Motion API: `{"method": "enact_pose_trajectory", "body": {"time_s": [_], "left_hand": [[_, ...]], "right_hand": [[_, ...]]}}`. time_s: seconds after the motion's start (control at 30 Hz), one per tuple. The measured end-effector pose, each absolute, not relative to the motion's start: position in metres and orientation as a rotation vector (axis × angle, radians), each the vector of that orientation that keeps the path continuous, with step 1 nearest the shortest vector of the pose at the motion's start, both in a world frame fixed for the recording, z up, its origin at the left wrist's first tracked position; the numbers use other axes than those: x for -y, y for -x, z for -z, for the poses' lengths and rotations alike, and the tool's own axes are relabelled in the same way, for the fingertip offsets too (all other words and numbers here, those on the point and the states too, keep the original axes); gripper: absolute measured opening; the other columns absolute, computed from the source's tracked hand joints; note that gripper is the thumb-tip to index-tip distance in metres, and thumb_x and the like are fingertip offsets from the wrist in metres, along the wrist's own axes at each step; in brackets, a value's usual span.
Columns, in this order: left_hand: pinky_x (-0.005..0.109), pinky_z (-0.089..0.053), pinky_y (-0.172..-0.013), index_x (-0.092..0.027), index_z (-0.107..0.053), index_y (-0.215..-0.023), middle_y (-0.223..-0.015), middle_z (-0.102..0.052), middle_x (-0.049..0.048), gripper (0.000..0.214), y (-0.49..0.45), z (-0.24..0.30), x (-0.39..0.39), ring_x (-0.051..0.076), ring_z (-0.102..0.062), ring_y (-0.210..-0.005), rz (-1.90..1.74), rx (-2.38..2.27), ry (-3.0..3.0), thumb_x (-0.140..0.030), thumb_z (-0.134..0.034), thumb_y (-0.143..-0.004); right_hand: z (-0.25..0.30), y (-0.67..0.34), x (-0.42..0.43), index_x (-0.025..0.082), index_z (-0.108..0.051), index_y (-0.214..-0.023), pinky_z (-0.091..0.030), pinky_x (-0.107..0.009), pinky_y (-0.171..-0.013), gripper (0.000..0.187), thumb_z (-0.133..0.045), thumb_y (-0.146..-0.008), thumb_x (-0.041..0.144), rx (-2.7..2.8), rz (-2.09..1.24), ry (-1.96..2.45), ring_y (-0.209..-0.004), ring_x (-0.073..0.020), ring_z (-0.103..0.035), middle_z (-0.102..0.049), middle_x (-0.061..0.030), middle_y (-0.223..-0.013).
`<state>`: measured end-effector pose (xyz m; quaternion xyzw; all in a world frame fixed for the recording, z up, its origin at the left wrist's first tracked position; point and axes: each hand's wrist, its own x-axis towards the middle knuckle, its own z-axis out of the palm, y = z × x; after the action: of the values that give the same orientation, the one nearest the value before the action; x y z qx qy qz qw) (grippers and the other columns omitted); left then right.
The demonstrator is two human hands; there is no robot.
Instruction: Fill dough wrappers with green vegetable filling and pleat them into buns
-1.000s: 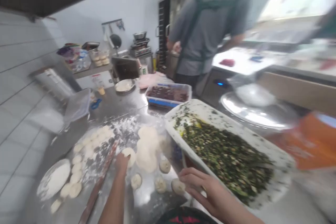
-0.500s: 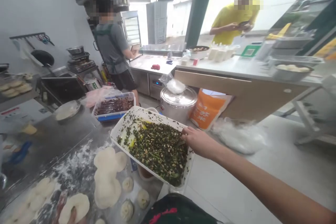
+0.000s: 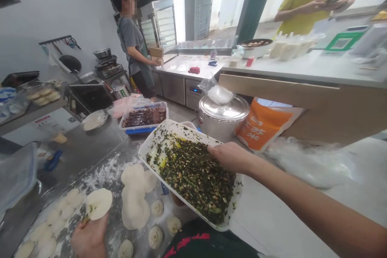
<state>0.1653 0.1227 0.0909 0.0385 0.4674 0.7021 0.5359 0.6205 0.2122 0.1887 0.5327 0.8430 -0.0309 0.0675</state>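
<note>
My left hand (image 3: 90,236) holds a round dough wrapper (image 3: 99,204) at the lower left; specks of green filling cling to its left side. Over the chopped green filling (image 3: 193,177), my right hand (image 3: 228,157) has its fingers closed. A thin, dull strip shows under those fingers, half lost in the filling, and I cannot make out what it is. The filling lies in a tilted white tub (image 3: 152,135). Between hand and tub, flat dough wrappers (image 3: 134,197) overlap on the floured steel table (image 3: 99,157). Several pleated buns (image 3: 155,236) sit near my apron.
A tub of dark filling (image 3: 145,117) stands behind the white tub. Small dough rounds (image 3: 48,225) lie at the left. Beyond are a lidded metal pot (image 3: 223,109) and an orange bag (image 3: 263,125). A co-worker (image 3: 133,40) stands at the back counter; another person (image 3: 314,6) is outside.
My left hand has turned and raised the wrapper, and green specks now show on it. My right hand has moved inward over the filling. The co-worker has turned and holds a brown box.
</note>
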Motion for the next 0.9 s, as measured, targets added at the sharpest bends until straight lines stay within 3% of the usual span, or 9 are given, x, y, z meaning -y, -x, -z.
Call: {"method": "enact_pose_trajectory", "body": {"time_s": [0.1, 0.23, 0.3, 0.4, 0.47, 0.63, 0.77, 0.9], "left_hand": [[0.046, -0.035, -0.09, -0.021, -0.046, -0.113, -0.111, -0.055, 0.0056, 0.042, -0.172, -0.098, -0.137, 0.023, -0.044, -0.107, -1.823, -0.988, -0.242, -0.018, -0.034, -0.073], [0.028, -0.048, -0.078, -0.02, -0.041, -0.118, -0.101, -0.061, 0.0071, 0.041, -0.19, -0.11, -0.154, 0.017, -0.051, -0.099, -1.67, -0.991, -0.102, -0.009, -0.032, -0.079], [0.024, -0.048, -0.077, -0.015, -0.035, -0.122, -0.105, -0.058, 0.0104, 0.042, -0.203, -0.119, -0.158, 0.017, -0.049, -0.102, -1.592, -0.91, -0.047, -0.007, -0.027, -0.081], [0.025, -0.046, -0.081, -0.008, -0.028, -0.124, -0.114, -0.051, 0.0162, 0.044, -0.224, -0.135, -0.161, 0.019, -0.042, -0.109, -1.532, -0.81, -0.039, -0.004, -0.026, -0.08], [0.03, -0.045, -0.083, -0.008, -0.031, -0.123, -0.114, -0.051, 0.0161, 0.045, -0.238, -0.145, -0.16, 0.021, -0.041, -0.11, -1.532, -0.8, -0.086, -0.004, -0.028, -0.079], [0.047, -0.036, -0.089, -0.017, -0.044, -0.116, -0.111, -0.054, 0.0105, 0.038, -0.265, -0.165, -0.167, 0.026, -0.04, -0.11, -1.515, -0.734, -0.176, -0.027, -0.036, -0.08], [0.041, -0.036, -0.091, -0.013, -0.048, -0.111, -0.103, -0.059, 0.0114, 0.034, -0.29, -0.172, -0.179, 0.022, -0.048, -0.103, -1.425, -0.842, -0.081, -0.017, -0.033, -0.081], [0.035, -0.041, -0.087, -0.012, -0.05, -0.107, -0.09, -0.064, 0.0086, 0.033, -0.321, -0.173, -0.187, 0.019, -0.057, -0.089, -1.425, -0.983, -0.017, -0.009, -0.039, -0.077]], "right_hand": [[-0.176, -0.602, -0.226, 0.019, -0.054, -0.082, -0.037, -0.028, -0.055, 0.022, -0.037, -0.072, 0.01, -2.585, 0.143, -1.633, -0.065, -0.0195, -0.058, -0.062, -0.0077, -0.068], [-0.15, -0.569, -0.235, 0.018, -0.056, -0.081, -0.037, -0.029, -0.058, 0.022, -0.036, -0.074, 0.01, -2.65, 0.196, -1.572, -0.067, -0.0201, -0.058, -0.063, -0.009, -0.07], [-0.14, -0.556, -0.234, 0.019, -0.057, -0.078, -0.037, -0.028, -0.059, 0.02, -0.038, -0.073, 0.011, -2.688, 0.247, -1.495, -0.068, -0.0194, -0.058, -0.063, -0.0077, -0.07], [-0.133, -0.546, -0.23, 0.019, -0.058, -0.073, -0.036, -0.026, -0.058, 0.016, -0.044, -0.07, 0.012, -2.73, 0.338, -1.384, -0.065, -0.0179, -0.058, -0.063, -0.0052, -0.066], [-0.133, -0.545, -0.227, 0.02, -0.058, -0.069, -0.036, -0.025, -0.056, 0.014, -0.046, -0.068, 0.013, -2.745, 0.397, -1.335, -0.062, -0.0172, -0.057, -0.062, -0.0041, -0.062], [-0.141, -0.552, -0.227, 0.022, -0.058, -0.069, -0.035, -0.022, -0.054, 0.017, -0.042, -0.073, 0.018, -2.785, 0.582, -1.261, -0.06, -0.0143, -0.056, -0.062, -0.0005, -0.064], [-0.152, -0.562, -0.226, 0.022, -0.056, -0.068, -0.035, -0.018, -0.053, 0.017, -0.041, -0.076, 0.02, -2.792, 0.767, -1.201, -0.056, -0.0096, -0.053, -0.06, 0.0036, -0.063], [-0.167, -0.576, -0.223, 0.02, -0.053, -0.066, -0.034, -0.018, -0.047, 0.022, -0.036, -0.079, 0.027, -2.711, 1.175, -1.293, -0.046, -0.0084, -0.047, -0.051, 0.0044, -0.05]]}}
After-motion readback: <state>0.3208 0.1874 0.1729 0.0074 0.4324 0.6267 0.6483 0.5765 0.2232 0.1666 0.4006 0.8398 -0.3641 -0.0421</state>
